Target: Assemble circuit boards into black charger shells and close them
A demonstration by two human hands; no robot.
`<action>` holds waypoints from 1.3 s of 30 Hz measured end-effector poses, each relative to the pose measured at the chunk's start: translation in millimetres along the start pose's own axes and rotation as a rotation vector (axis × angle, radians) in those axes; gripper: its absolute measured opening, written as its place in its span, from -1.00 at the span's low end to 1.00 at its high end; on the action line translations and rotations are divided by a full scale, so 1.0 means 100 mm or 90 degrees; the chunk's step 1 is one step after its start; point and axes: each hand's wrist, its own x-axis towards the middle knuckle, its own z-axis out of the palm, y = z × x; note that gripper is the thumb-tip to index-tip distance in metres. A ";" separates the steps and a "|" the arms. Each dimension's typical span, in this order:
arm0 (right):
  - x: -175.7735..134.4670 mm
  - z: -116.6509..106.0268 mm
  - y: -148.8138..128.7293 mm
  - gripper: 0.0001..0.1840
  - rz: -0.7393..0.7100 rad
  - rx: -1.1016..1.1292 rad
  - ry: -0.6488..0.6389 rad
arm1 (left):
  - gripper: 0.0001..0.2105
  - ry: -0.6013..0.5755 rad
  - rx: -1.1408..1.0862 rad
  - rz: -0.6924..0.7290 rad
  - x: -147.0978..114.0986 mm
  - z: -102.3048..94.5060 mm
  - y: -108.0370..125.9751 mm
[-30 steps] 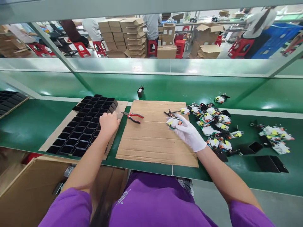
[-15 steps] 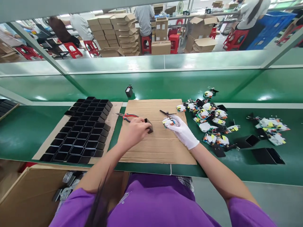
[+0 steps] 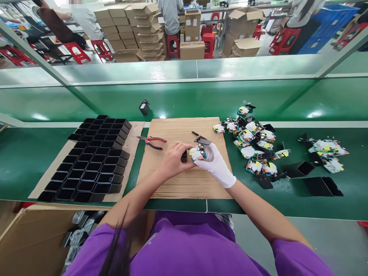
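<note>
Left hand [image 3: 175, 159] bare, I grip a black case [image 3: 184, 156]. My gloved right hand [image 3: 216, 165] holds a circuit board [image 3: 197, 153] beside it.

White-and-yellow circuit board [image 3: 197, 154], black case [image 3: 184, 156], white glove [image 3: 217, 169], purple shirt [image 3: 195, 245], red-and-black pliers [image 3: 154, 146], brown cardboard [image 3: 175, 188], green bench [image 3: 316, 207].

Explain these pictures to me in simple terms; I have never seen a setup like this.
There is no machine here. Each picture comes from one head-worn camera looking forward and down. The bare left hand holds a black box, mostly hidden; the white-gloved right hand holds a circuit board above a cardboard sheet. Pliers lie across its left edge. On the green table, rows of black boxes sit at left and loose circuit boards at right.
</note>
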 end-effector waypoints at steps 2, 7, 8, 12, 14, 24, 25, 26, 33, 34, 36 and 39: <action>0.00 0.02 0.01 -0.27 -0.004 0.003 0.000 | -0.61 -0.008 -0.044 -0.020 0.00 0.04 0.02; -0.05 0.02 -0.05 -0.35 0.011 0.017 -0.047 | -0.65 -0.019 -0.182 -0.083 -0.01 -0.01 -0.01; -0.07 0.01 -0.07 -0.38 0.022 0.021 -0.058 | -0.68 -0.012 -0.202 -0.090 -0.01 -0.03 -0.02; -0.10 0.00 -0.06 -0.39 0.056 0.026 -0.026 | -0.75 0.011 -0.228 -0.085 -0.01 -0.04 0.00; -0.07 -0.01 -0.01 -0.40 0.054 0.015 0.017 | -0.79 0.034 -0.223 -0.079 0.00 -0.02 0.01; -0.09 0.05 0.14 -0.39 -0.036 -0.250 0.048 | -0.85 0.158 -0.167 -0.136 0.08 0.04 0.02; -0.10 0.07 0.14 -0.38 -0.053 -0.268 0.048 | -0.86 0.150 -0.148 -0.122 0.08 0.07 0.04; -0.10 0.08 0.15 -0.40 -0.056 -0.272 0.049 | -0.87 0.141 -0.127 -0.106 0.09 0.09 0.06; -0.01 0.04 0.19 -0.37 0.047 -0.116 0.121 | -0.81 0.032 -0.062 0.009 0.06 0.09 0.22; 0.00 0.03 0.17 -0.34 0.065 -0.084 0.118 | -0.77 0.026 -0.065 0.025 0.04 0.04 0.20; 0.00 0.02 0.11 -0.34 0.085 -0.031 0.107 | -0.68 0.025 -0.063 0.020 0.00 -0.06 0.12; 0.01 0.01 0.00 -0.40 0.082 0.021 0.097 | -0.39 -0.032 -0.056 -0.059 -0.05 -0.14 -0.10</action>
